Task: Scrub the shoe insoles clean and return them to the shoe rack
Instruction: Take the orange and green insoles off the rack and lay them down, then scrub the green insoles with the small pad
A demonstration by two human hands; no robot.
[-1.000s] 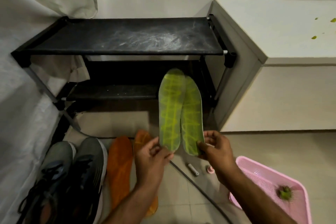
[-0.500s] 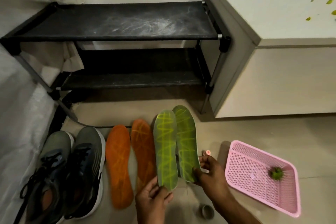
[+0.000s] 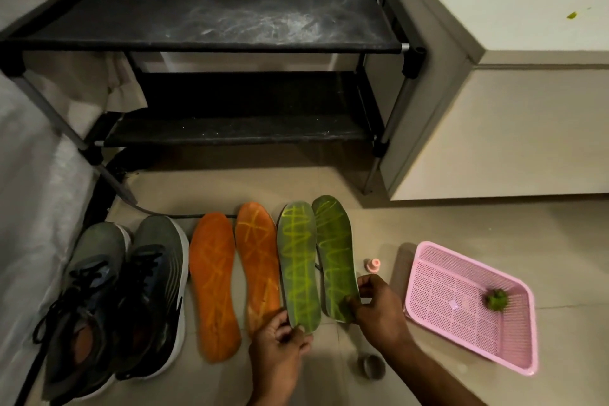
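Note:
Two green insoles with yellow scribbles lie low over the floor, toes pointing at the rack. My left hand [image 3: 280, 344] pinches the heel of the left green insole [image 3: 298, 260]. My right hand [image 3: 375, 306] pinches the heel of the right green insole [image 3: 334, 250]. Two orange insoles [image 3: 214, 280] [image 3: 258, 254] lie flat on the floor just left of them. The black two-shelf shoe rack [image 3: 211, 16] stands behind, both shelves bare and dusty. A green scrubber [image 3: 497, 299] sits in the pink basket [image 3: 461, 339].
A pair of grey-black sneakers [image 3: 125, 300] stands at the left by a white cloth. A small pink cap [image 3: 372, 264] and a grey roll [image 3: 371, 370] lie on the tiles near my right hand. A white cabinet [image 3: 494, 109] adjoins the rack's right side.
Both hands have brought the green insoles down from in front of the rack to floor level, beside the orange pair. The view has tilted downward.

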